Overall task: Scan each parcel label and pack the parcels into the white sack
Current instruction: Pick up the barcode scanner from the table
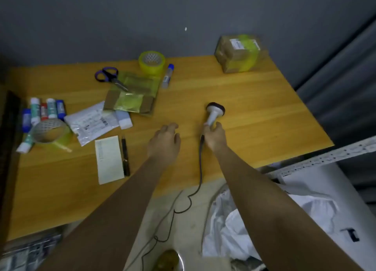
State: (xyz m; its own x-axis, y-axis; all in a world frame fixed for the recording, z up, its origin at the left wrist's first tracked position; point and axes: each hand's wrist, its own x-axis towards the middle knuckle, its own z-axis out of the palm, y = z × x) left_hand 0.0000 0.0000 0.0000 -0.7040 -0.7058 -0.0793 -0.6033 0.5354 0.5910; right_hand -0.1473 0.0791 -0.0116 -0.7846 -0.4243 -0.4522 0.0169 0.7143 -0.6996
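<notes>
1. Grey wall behind a wooden table (254,108); pale floor below the near edge, metal shelving at far right.
2. R hand (215,136) grips the handle of the white barcode scanner (213,113), fingers curled round it. Scanner head lies on the table pointing away from the person; its dark cable (200,169) runs back over the table edge and loops on the floor.
3. L hand (164,142) hovers just left of the scanner, palm down, fingers loosely bent, holding nothing (can't tell if fingertips touch the wood).
4. Taped cardboard parcel (239,53) w/ white label on top sits at the far R corner, well apart from both hands.
5. Flat parcel w/ yellow-green tape (132,95) lies mid-table; purple-handled scissors (110,76) rest partly on its far L corner.
6. White poly mailer (91,124) w/ printed label lies left of it, beside a small pale box.
7. White sack (264,220) is crumpled on the floor, lower R, under the R forearm.
8. Also on the table: two tape rolls, glue sticks in a cluster at L, one more by the far roll, a paper slip w/ a black pen beside it.
</notes>
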